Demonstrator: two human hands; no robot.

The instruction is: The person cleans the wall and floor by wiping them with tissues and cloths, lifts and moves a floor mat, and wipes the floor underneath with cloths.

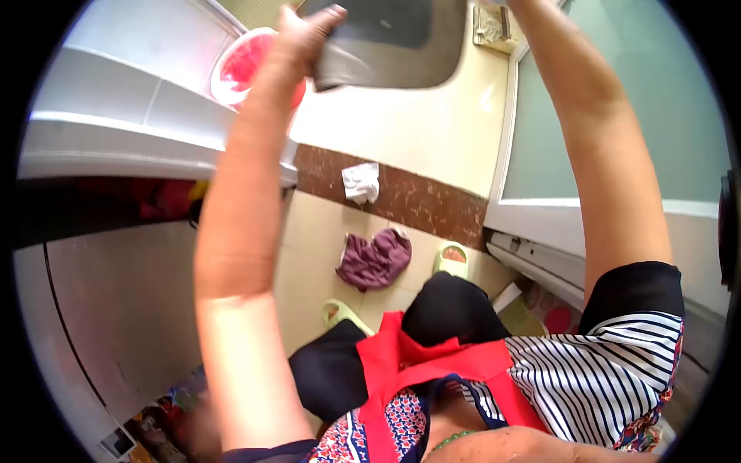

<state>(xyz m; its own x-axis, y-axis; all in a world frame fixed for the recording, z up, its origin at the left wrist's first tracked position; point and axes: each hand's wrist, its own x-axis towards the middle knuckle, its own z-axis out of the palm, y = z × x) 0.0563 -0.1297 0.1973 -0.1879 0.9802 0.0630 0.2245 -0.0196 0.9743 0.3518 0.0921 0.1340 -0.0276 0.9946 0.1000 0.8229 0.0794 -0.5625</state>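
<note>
Fingers (328, 18) of the left hand (299, 38) are clamped on the left edge of a dark grey panel (390, 54), which is held up at the top of the view. The panel has rounded corners and a darker inner area; its upper part is cut off by the edge of the view, and it looks slightly blurred. The right forearm (559, 58) reaches up on the other side, but the right hand lies beyond the top edge, so I cannot tell whether its grip is closed on anything.

Past the left forearm, and partly hidden by it, stands a pink-and-white basin (221, 81). Below the panel, a crumpled white cloth (360, 184) lies on a brown marbled strip (440, 207) that crosses the floor. Nearer the person, a bunched purple cloth (374, 261) lies on the pale tiles (309, 258), just beside the strip and apart from the white cloth. Pale green slippers (454, 268) show beyond the black-clad knees (451, 312), one at each side of the purple cloth. A frosted glass door (532, 139) with a white frame stands to the right. The person wears a red apron (440, 366) over a patterned top with a striped part (567, 370).
</note>
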